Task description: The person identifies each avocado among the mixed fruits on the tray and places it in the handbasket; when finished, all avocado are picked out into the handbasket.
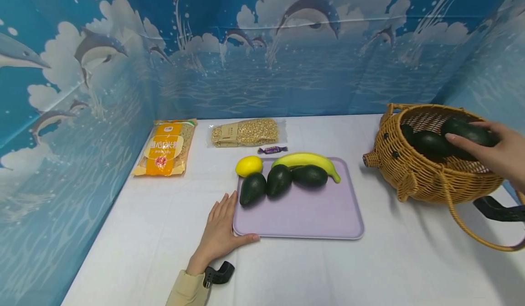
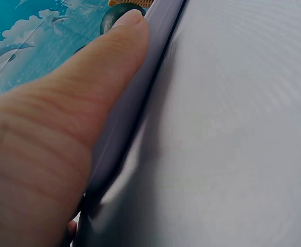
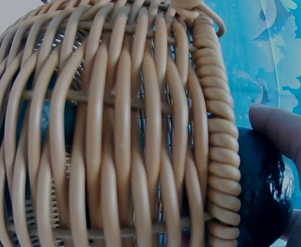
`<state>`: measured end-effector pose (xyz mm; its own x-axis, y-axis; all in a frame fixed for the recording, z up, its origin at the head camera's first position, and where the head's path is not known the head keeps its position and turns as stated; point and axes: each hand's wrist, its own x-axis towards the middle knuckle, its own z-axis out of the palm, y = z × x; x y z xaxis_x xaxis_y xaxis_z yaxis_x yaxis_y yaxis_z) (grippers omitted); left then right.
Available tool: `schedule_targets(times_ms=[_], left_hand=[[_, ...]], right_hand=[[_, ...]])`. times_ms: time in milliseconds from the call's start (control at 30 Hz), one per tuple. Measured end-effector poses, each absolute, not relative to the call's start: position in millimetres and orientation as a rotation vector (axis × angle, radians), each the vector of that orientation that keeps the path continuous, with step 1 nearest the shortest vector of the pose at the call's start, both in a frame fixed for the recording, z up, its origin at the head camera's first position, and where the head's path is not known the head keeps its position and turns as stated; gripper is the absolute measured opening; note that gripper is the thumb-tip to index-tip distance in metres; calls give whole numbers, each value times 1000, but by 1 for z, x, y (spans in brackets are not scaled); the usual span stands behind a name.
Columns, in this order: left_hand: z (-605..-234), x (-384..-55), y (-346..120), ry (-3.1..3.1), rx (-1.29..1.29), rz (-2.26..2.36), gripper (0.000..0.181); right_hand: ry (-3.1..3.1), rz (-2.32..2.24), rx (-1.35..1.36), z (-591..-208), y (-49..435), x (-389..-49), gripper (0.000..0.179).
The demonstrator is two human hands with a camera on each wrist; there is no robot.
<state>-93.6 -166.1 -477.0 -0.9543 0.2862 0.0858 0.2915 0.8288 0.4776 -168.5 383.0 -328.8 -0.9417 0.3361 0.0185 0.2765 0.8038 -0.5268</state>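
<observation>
My right hand (image 1: 504, 151) grips a dark green avocado (image 1: 469, 132) at the opening of a pig-shaped wicker basket (image 1: 399, 171). More avocados (image 1: 428, 142) lie inside the basket. In the right wrist view, the basket's twisted rim (image 3: 223, 154) hides part of the held avocado (image 3: 263, 190). With fingers straight, my left hand (image 1: 219, 230) rests at the near left corner of a lilac tray (image 1: 303, 215), its thumb (image 2: 109, 62) along the tray's edge. On the tray are three avocados (image 1: 279, 181), a banana (image 1: 307, 159) and a lemon (image 1: 249, 165) at the far left corner.
Behind the tray lie a purple-wrapped candy (image 1: 272, 150) and a clear bag of yellow kernels (image 1: 250, 132). An orange-labelled grain bag (image 1: 166, 148) lies at the back left. The basket's handle (image 1: 463, 226) loops over the white tablecloth. Dolphin-print curtains (image 1: 262, 78) surround the table.
</observation>
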Motion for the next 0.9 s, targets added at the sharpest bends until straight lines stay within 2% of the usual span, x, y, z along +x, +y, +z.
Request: schedule_targets(times_ms=[200,433,633,700,900], left_hand=[[-478,-93,-166,-2998,-470,-770,122],[-478,-94,-166,-2997,-471,-774,122],[-477,-93,-166,-2989,-476,-775,122],[-477,-93,-166,-2988,-477,-781,122],[-478,-93,-166,-2991,-478,-783,122]], right_hand=[[-2902,794,-502,-339,395,-176,90],[-2766,804,-351,-376,430,-194,74],[-2733,845,-240,-389,440,-194,64],[-2734,864,-180,-378,421,-184,60],[-2775,898,-36,-311,314,-136,42]])
